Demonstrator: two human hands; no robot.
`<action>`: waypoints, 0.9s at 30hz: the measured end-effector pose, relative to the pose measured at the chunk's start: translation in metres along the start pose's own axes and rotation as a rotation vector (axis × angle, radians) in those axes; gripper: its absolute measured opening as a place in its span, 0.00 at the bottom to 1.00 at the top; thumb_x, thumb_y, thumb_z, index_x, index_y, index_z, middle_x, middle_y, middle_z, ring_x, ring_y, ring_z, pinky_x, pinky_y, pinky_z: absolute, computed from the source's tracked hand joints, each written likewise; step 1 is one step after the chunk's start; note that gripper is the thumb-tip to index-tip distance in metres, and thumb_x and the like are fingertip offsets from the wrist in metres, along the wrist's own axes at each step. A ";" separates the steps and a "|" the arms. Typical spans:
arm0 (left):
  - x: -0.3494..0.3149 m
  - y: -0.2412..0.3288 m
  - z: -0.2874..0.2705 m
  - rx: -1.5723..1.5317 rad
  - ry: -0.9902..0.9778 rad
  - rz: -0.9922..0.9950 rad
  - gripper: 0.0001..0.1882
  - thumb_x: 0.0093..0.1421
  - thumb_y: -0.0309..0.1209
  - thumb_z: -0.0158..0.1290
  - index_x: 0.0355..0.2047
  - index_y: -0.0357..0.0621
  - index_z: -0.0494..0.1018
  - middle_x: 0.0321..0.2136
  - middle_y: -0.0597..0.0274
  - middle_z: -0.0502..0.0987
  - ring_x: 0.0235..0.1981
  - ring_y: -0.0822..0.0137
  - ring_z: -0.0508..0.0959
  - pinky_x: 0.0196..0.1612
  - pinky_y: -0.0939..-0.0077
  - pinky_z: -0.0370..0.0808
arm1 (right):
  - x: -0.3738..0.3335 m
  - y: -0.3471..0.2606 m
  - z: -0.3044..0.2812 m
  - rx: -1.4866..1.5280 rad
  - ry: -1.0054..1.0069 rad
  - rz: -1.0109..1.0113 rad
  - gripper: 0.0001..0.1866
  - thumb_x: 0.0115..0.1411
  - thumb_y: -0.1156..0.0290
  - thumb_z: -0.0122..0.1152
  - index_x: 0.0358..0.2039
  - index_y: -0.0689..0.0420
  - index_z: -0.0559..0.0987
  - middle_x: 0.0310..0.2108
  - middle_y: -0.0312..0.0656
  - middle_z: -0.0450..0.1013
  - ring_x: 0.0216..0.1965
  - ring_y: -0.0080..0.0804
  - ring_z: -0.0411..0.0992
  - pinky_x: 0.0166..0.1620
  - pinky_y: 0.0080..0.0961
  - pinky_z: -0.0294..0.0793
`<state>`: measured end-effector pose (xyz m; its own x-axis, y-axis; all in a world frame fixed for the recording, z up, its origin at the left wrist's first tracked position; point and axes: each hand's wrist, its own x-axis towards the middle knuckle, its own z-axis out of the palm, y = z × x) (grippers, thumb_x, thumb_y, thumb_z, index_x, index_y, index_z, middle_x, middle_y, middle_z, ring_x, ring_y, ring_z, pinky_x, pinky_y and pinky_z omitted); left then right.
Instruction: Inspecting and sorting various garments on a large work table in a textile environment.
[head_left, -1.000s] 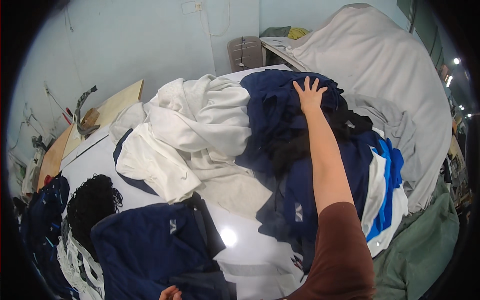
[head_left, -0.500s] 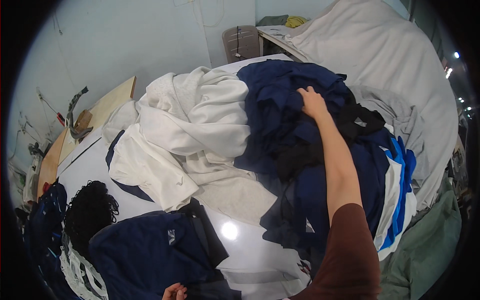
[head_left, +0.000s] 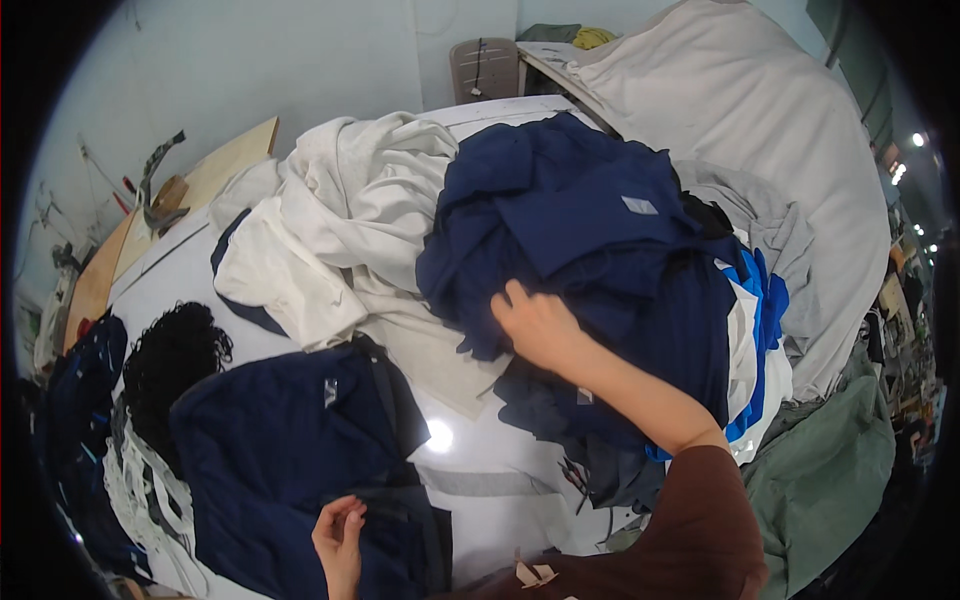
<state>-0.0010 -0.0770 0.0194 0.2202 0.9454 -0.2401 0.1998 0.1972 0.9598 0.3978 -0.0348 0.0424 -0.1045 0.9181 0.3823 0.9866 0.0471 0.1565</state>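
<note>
My right hand [head_left: 540, 328] reaches across the table with curled fingers closed on the near left part of a dark navy fabric piece [head_left: 520, 215]. This fabric lies bunched on a heap of dark cloth and has a small pale label patch. Lower down, my left hand [head_left: 340, 530] hovers over a flat navy fabric stack [head_left: 265, 430], its fingers curled together and nothing visible in them. A small silvery patch [head_left: 331, 391] shows on that stack, and dark grey pieces stick out along its right side.
White and cream cloth [head_left: 350, 190] is heaped left of the navy pile. Black stringy trimmings [head_left: 175, 360] lie at the left edge. Blue and white pieces [head_left: 752, 340] hang at the right, beside a large beige cover [head_left: 780, 130] and green cloth [head_left: 825, 470]. A chair [head_left: 484, 70] stands behind.
My right hand has come nearer and leftward, dragging navy fabric over the heap and the white cloth's edge. The left hand has risen farther into view above the stack.
</note>
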 end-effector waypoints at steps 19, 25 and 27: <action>-0.046 -0.014 -0.020 -0.143 0.035 0.108 0.11 0.61 0.23 0.53 0.43 0.34 0.72 0.37 0.63 0.77 0.40 0.75 0.75 0.46 0.83 0.70 | 0.122 0.045 0.096 -0.178 -0.087 0.441 0.16 0.49 0.66 0.64 0.41 0.48 0.79 0.47 0.43 0.73 0.51 0.45 0.68 0.51 0.47 0.65; -0.035 0.002 -0.026 -0.040 0.014 0.274 0.10 0.59 0.22 0.53 0.42 0.37 0.74 0.37 0.63 0.77 0.38 0.75 0.75 0.44 0.82 0.72 | 0.165 0.051 0.010 0.182 0.004 0.377 0.17 0.48 0.67 0.51 0.39 0.51 0.80 0.42 0.48 0.76 0.47 0.44 0.73 0.54 0.51 0.59; -0.013 0.023 -0.019 0.003 -0.022 0.425 0.09 0.58 0.22 0.54 0.41 0.38 0.74 0.38 0.62 0.77 0.38 0.74 0.76 0.43 0.81 0.72 | 0.175 0.029 -0.047 0.195 -0.019 0.255 0.16 0.47 0.69 0.51 0.37 0.53 0.79 0.37 0.49 0.77 0.43 0.47 0.74 0.51 0.47 0.66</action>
<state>-0.0174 -0.0797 0.0475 0.3036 0.9368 0.1739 0.0899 -0.2098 0.9736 0.4020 0.1083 0.1569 0.1503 0.9170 0.3694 0.9863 -0.1132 -0.1203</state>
